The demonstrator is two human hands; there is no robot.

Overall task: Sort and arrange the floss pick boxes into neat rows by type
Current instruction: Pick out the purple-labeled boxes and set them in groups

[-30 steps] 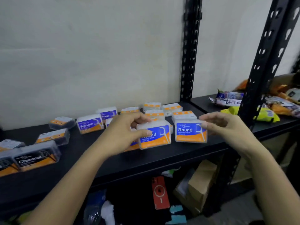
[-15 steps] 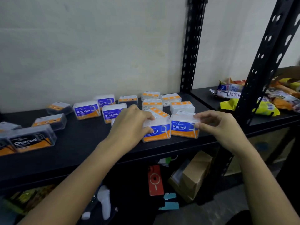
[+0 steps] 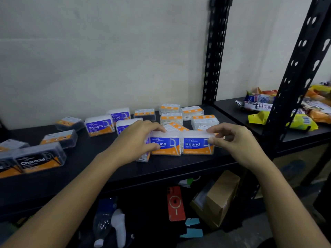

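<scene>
Two blue-and-orange "Round" floss pick boxes stand side by side, touching, near the front edge of the black shelf [image 3: 75, 178]. My left hand [image 3: 133, 142] grips the left Round box [image 3: 167, 144]. My right hand [image 3: 232, 140] pinches the right Round box [image 3: 196, 144] at its right end. Behind them lie several white-lidded boxes [image 3: 171, 118] flat or tilted. "Smooth" boxes [image 3: 99, 125] stand further left. A "Charcoal" box [image 3: 38, 159] and other dark boxes sit at the far left.
A black perforated upright [image 3: 214, 51] stands behind the boxes and another [image 3: 297, 72] at the right front. Snack packets [image 3: 286, 119] fill the neighbouring shelf. Below are a cardboard box [image 3: 222, 196], a red phone case [image 3: 175, 203] and clutter.
Both hands lowered the two Round boxes from above the shelf onto it and pushed them together, so they now stand flush side by side.
</scene>
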